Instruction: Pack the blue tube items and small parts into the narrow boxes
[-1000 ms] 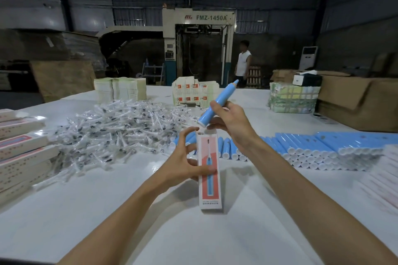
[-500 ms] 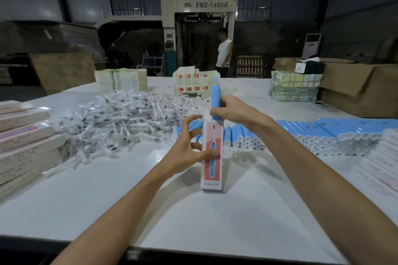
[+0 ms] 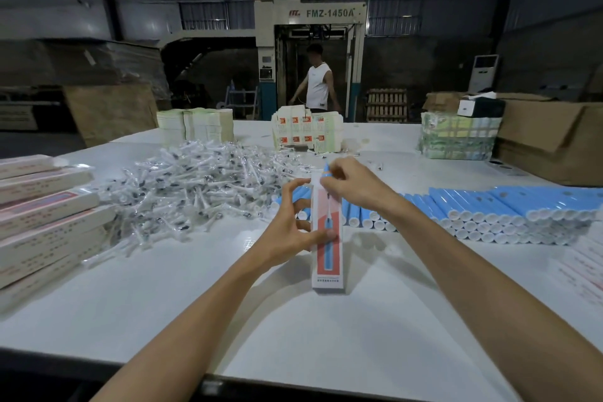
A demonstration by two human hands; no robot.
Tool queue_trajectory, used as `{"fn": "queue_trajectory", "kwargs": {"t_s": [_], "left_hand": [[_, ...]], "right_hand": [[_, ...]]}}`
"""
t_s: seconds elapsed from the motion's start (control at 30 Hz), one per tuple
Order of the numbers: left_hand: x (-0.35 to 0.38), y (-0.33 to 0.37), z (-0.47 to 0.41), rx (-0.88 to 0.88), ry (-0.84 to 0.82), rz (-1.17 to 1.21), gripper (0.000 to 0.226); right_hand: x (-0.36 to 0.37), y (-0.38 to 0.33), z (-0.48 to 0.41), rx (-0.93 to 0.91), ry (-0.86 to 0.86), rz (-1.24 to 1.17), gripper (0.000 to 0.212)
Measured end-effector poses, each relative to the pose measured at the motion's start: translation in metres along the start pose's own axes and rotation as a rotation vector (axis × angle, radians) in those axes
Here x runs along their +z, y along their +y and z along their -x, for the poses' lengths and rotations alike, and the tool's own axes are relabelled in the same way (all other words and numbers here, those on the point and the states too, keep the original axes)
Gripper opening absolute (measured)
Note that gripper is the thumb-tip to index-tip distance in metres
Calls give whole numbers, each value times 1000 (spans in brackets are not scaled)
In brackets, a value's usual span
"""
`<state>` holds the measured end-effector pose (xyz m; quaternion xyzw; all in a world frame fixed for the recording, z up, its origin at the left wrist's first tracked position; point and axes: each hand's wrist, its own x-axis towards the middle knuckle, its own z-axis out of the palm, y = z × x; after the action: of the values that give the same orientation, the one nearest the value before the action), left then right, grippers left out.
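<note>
A narrow white and red box point(image 3: 327, 258) stands upright on the white table point(image 3: 202, 300), its open top facing up. My left hand point(image 3: 293, 232) grips the box from the left, thumb on its front. My right hand point(image 3: 350, 183) pinches the tip of a blue tube point(image 3: 326, 169) at the box mouth; nearly all of the tube is down inside the box. More blue tubes point(image 3: 489, 209) lie in stacked rows to the right. A heap of small parts in clear wrappers point(image 3: 195, 189) lies to the left.
Filled narrow boxes point(image 3: 45, 215) are stacked at the left edge, more point(image 3: 584, 268) at the right edge. Stacks of flat cartons point(image 3: 306, 134) and paper point(image 3: 195, 126) stand at the far side. Brown cardboard boxes point(image 3: 548, 140) sit right. A person point(image 3: 318, 81) stands by the machine behind.
My right hand turned the blue tube upright and lowered it into the box, so only its tip shows now. The left hand kept hold of the box. The person behind walked left.
</note>
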<state>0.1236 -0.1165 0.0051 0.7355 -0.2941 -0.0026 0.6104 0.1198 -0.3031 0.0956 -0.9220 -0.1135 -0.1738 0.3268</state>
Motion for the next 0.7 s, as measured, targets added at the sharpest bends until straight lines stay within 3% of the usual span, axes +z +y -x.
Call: {"fn": "queue_trajectory", "kwargs": {"t_s": [0.1, 0.23, 0.33, 0.53, 0.7], "left_hand": [[-1, -1, 0, -20, 18, -4, 95], [-26, 7, -2, 2, 92, -90, 92], [-60, 14, 2, 28, 201, -181, 93], [-120, 7, 22, 21, 591, -338, 79], [-135, -11, 29, -11, 701, -387, 78]], "right_hand": [[13, 6, 5, -35, 33, 49, 25], [31, 12, 2, 13, 175, -308, 33], [54, 19, -12, 15, 300, -266, 24], [124, 8, -40, -69, 33, 47, 14], [170, -7, -47, -177, -53, 272, 12]]}}
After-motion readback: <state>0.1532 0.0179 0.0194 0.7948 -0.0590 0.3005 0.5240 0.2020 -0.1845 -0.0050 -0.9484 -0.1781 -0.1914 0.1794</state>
